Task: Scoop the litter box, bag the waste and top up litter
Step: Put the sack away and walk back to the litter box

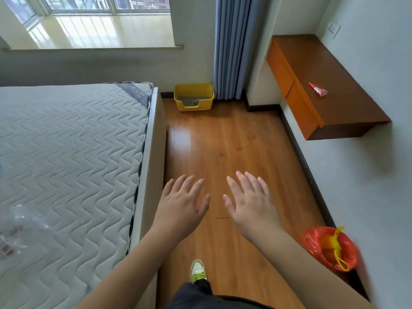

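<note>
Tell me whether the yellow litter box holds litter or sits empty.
Holds litter: grey-brown material covers the floor of the yellow litter box, seen through its low front opening. How deep it lies, cannot tell.

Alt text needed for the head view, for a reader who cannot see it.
Two empty, open hands, left hand and right hand, reach over a wooden floor toward a yellow litter box by the far wall. A mattress lies left; an orange-red plastic bag sits near right.

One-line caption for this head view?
Both open hands, left hand and right hand, hover above wooden floor, yellow plastic litter box ahead.
</note>
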`<state>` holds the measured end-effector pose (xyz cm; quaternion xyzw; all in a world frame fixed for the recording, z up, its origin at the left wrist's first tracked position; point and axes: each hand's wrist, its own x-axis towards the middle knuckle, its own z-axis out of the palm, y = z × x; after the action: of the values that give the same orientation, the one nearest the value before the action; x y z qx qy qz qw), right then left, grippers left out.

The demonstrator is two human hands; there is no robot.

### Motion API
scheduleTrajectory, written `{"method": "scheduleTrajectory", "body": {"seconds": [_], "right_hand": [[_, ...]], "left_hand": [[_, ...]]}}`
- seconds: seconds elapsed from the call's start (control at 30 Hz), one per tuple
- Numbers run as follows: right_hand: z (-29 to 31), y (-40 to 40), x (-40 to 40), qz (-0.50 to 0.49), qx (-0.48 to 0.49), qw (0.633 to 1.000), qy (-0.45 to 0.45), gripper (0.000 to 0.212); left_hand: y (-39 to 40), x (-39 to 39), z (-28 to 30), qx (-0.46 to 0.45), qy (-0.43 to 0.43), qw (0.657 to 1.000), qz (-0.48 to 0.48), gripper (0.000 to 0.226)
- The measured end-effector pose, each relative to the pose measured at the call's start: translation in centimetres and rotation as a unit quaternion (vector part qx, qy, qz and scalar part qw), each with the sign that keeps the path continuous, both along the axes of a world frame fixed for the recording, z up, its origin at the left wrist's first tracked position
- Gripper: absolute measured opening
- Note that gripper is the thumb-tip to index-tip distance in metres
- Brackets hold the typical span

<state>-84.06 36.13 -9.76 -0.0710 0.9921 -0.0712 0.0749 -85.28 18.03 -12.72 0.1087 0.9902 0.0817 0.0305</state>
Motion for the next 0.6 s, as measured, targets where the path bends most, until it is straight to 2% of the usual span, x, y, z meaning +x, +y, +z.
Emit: {"method": "scheduleTrajectory", "body": {"seconds": [0.07, 0.2, 0.4, 0.6], "right_hand": [[0.2, -0.5, -3.3, -0.003, -0.002, 1.000, 0.007, 0.078], [0.2, -0.2, -9.3, -0.014, 0.010, 1.000, 0.009, 0.073], [-0.7, 2.3, -18.4, -0.021, 0.006, 1.000, 0.001, 0.078], [-1.1, 6.3, -29.5, -0.014, -0.004, 0.999, -0.030, 0.054]], "left_hand": [[-0.5, -3.6, 0.5, 0.007, 0.011, 1.000, -0.005, 0.066], [-0.1, -10.0, 1.1, 0.004, 0.021, 0.999, -0.032, 0.061], [1.8, -19.8, 0.6, 0.005, 0.016, 0.999, -0.029, 0.056], [5.0, -29.8, 0.3, -0.018, 0.026, 0.999, -0.008, 0.056]]}}
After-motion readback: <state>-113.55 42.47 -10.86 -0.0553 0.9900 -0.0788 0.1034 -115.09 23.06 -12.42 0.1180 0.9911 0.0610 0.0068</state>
